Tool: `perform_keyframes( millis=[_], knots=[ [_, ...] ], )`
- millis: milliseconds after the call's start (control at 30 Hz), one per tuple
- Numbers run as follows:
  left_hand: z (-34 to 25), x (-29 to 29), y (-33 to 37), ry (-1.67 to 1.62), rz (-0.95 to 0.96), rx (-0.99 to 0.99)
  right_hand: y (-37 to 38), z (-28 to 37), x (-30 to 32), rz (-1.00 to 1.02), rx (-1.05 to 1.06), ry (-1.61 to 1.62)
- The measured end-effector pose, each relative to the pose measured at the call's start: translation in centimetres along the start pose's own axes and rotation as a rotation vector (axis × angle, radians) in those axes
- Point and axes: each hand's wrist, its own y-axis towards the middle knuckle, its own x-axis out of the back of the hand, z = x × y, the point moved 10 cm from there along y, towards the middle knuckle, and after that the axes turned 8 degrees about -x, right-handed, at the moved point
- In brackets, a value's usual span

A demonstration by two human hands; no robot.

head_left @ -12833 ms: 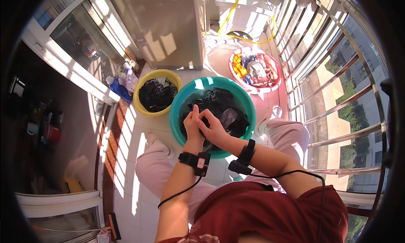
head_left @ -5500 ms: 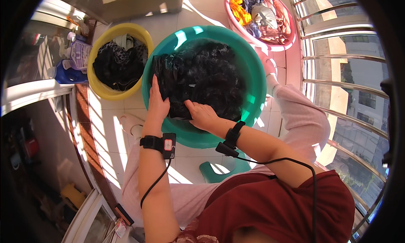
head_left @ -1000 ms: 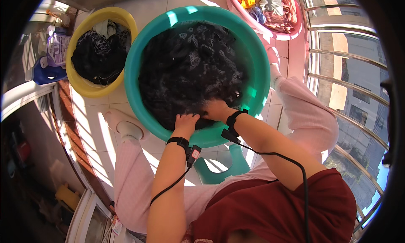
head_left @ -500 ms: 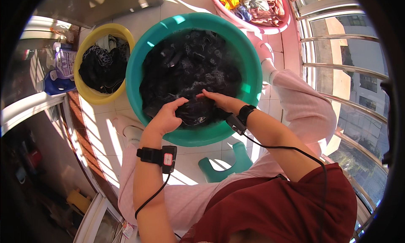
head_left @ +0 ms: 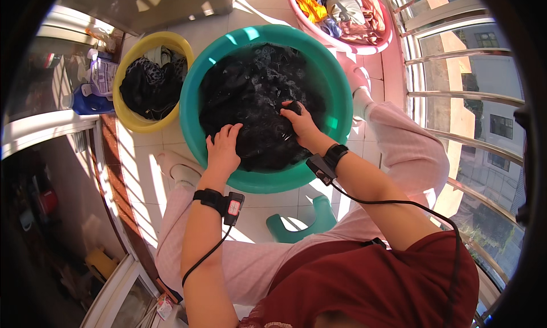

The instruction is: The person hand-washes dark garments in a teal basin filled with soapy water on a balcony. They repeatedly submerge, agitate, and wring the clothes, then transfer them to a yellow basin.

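Note:
A large green basin (head_left: 192, 108) holds dark wet clothes (head_left: 250, 88) in sudsy water. Over its near left part lies my left hand (head_left: 223, 154), the fingers slightly apart and bent, their tips at the soaked cloth; nothing shows in its grip. To the right of it, my right hand (head_left: 303, 128) has thumb and fingers closed on a small bunch of black cloth (head_left: 293, 107), which sticks up between them. Most of the fabric lies flat or under the water, so separate garments are hard to make out.
A yellow basin (head_left: 118, 100) with dark clothes touches the green one at left. Blue and purple bottles (head_left: 94, 100) stand beyond it. At the back right is a pink basin (head_left: 319, 36) of coloured clothes. A green stool (head_left: 305, 232) stands between my legs; metal railings (head_left: 464, 94) line the right.
My left hand has turned palm down and shifted left with its fingers forward. My right hand has moved right and farther in and has taken hold of some black cloth.

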Motion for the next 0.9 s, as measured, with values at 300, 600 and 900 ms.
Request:
perform_keyframes(
  millis=[300,600,900],
  knots=[
    [2.6,-13.1,-0.9,0.194,0.406,0.125,-1.5,-6.6,0.2,0.270,0.203,-1.251],
    [8.7,-18.8,3.4,0.223,0.628,0.318,3.6,-13.3,2.4,0.253,-0.272,-1.568],
    [6.0,-10.0,0.8,-0.371,-0.039,0.428,5.4,-13.1,3.8,0.075,-0.414,-1.354]
  ],
)
